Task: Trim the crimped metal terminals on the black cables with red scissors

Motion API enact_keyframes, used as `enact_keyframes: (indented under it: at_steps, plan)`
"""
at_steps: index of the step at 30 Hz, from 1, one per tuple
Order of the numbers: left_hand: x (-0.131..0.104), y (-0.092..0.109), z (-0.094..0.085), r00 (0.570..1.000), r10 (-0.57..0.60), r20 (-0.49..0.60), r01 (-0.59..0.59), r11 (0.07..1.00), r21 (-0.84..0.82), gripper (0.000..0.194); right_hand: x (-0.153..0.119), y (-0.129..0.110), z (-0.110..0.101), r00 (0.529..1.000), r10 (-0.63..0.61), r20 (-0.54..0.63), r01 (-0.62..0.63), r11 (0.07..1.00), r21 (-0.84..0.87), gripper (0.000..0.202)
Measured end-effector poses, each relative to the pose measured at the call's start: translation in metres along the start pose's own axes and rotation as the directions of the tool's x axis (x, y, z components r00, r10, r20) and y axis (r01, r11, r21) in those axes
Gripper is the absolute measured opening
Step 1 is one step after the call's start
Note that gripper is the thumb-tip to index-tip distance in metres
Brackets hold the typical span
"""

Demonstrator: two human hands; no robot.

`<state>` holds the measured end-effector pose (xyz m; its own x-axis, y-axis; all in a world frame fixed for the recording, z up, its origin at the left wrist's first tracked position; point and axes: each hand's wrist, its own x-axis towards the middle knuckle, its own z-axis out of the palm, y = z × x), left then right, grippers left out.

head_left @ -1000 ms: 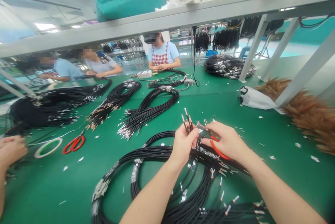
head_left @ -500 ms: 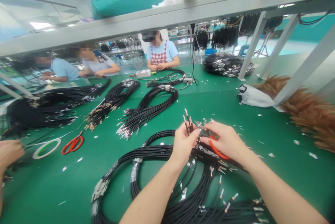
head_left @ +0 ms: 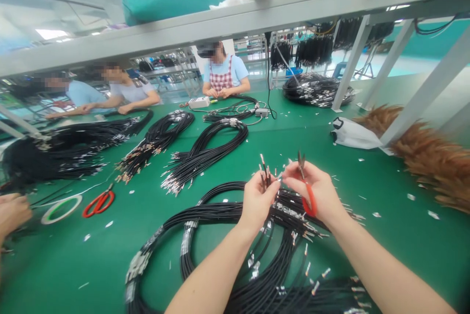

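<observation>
My left hand (head_left: pixel 260 197) is closed around several black cables (head_left: pixel 265 173), their stripped ends sticking up past the fingers. Close beside it, my right hand (head_left: pixel 312 188) holds red-handled scissors (head_left: pixel 309 199) in its palm, blades pointing up. Its thumb and fingertips pinch toward a small pale piece at the end of one cable; the exact contact is too small to tell. Under both hands lies a large coiled bundle of black cables (head_left: pixel 216 210), wrapped in places with silvery tape and with light tips at the right.
More cable bundles (head_left: pixel 205 150) lie across the green table (head_left: pixel 147 235). At left are a tape roll (head_left: pixel 61 209), a second pair of red scissors (head_left: pixel 99 202) and another person's hand (head_left: pixel 13 213). A feather duster (head_left: pixel 433 157) lies at right. Co-workers sit opposite, below a shelf beam (head_left: pixel 205 20).
The scissors have swung from pointing at the cable ends to upright in my right hand. Those fingertips now pinch near the cable ends. My left hand keeps its hold.
</observation>
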<state>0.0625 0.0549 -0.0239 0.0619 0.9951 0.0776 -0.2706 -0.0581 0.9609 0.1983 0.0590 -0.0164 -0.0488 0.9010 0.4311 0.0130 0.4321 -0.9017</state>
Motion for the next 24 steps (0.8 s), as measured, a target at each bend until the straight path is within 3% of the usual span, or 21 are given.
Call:
enact_keyframes:
  at_steps: [4,8,13,15,21,24]
  plan:
    - [-0.002,-0.004,0.001,0.999,-0.014,0.037,0.012,0.999,0.048,0.022,-0.004,0.001,0.008,0.996,-0.036,-0.076,0.036,0.999,0.001,0.020]
    - [-0.001,-0.002,-0.001,0.993,-0.063,0.096,0.058,0.997,0.052,0.020,-0.004,0.008,0.008,0.997,-0.050,-0.065,0.050,0.999,-0.005,0.015]
    - [0.004,0.002,-0.007,0.928,-0.191,0.321,0.193,0.981,0.027,0.023,-0.002,0.019,0.005,1.000,0.023,-0.005,-0.022,0.994,0.105,0.020]
    - [0.005,0.002,-0.008,0.909,-0.221,0.353,0.221,0.974,0.039,0.024,-0.001,0.021,0.005,0.999,0.053,0.014,-0.054,0.993,0.107,0.023]
    - [0.003,-0.005,-0.002,0.986,-0.098,0.135,0.083,0.990,0.116,0.019,-0.002,0.010,0.004,0.995,-0.034,-0.091,0.029,0.998,-0.050,0.023]
    - [0.001,-0.010,0.001,0.999,0.006,0.045,-0.015,0.980,0.199,0.019,-0.007,0.005,0.006,0.993,-0.093,-0.071,0.081,0.984,-0.159,0.023]
